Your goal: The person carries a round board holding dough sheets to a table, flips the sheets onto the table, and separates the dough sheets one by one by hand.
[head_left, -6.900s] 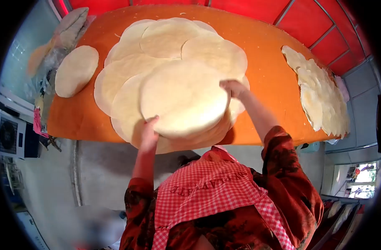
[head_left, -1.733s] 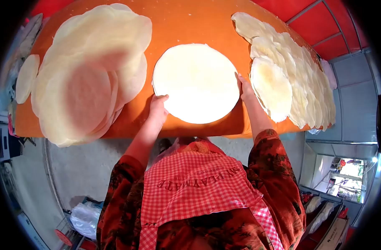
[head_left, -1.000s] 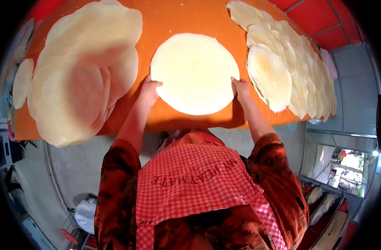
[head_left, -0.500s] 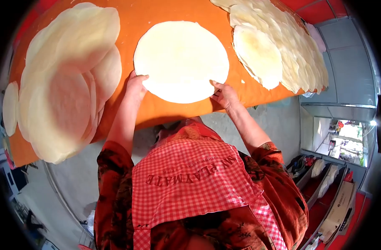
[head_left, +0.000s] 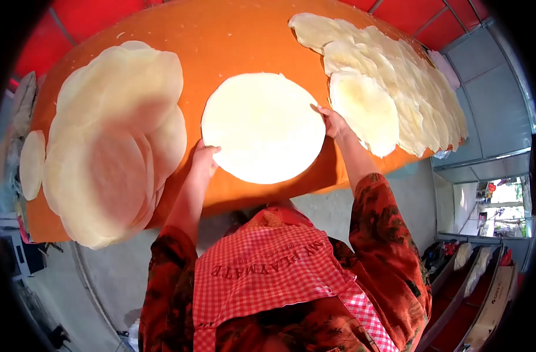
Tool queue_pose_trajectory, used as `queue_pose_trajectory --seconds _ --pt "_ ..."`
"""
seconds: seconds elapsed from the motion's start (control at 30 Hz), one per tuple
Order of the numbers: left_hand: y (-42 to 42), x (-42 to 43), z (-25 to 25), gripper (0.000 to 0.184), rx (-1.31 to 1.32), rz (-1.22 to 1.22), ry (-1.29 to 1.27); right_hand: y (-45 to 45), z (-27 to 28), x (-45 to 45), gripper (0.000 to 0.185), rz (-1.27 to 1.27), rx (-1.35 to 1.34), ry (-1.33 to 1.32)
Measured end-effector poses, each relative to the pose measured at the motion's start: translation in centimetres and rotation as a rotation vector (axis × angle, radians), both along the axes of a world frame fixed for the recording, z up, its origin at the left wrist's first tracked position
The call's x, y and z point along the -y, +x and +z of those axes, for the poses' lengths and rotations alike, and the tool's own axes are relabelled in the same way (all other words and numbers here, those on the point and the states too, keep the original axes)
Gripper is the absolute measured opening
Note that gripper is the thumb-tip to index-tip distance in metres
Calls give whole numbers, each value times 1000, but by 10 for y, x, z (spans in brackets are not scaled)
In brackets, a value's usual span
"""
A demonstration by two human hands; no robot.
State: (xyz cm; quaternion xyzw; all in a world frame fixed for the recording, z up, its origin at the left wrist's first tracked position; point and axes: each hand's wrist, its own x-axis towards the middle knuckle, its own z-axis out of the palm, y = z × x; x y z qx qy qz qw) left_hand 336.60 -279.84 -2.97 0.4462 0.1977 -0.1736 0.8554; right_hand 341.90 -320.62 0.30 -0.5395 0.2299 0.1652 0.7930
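Observation:
A round, pale flatbread sheet (head_left: 263,126) lies in front of me on the orange-covered table (head_left: 221,35). My left hand (head_left: 204,158) pinches its lower left edge, thumb on top. At the right edge my right hand (head_left: 333,122) grips the rim, thumb over the sheet and fingers partly hidden beneath. Left of it spreads a pile of overlapping thin round sheets (head_left: 121,82), shaded in the middle. Close to my right hand lies a single round sheet (head_left: 365,108) at the near end of many overlapping sheets (head_left: 409,88).
One small sheet (head_left: 32,165) lies at the table's left end. A long cardboard box (head_left: 495,302) and other goods stand low at the right, beside a grey panelled wall (head_left: 494,100). Grey floor (head_left: 403,199) shows below the table edge.
My right hand has moved up along the sheet's rim from the lower right to the right side. My left hand stays at the lower left edge. The whole view has tilted up.

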Motion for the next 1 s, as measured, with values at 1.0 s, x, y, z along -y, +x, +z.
queue_pose_trajectory --seconds 1.0 --pt "-18 7 -6 11 -2 185 280 -35 -12 -2 60 -205 -194 -180"
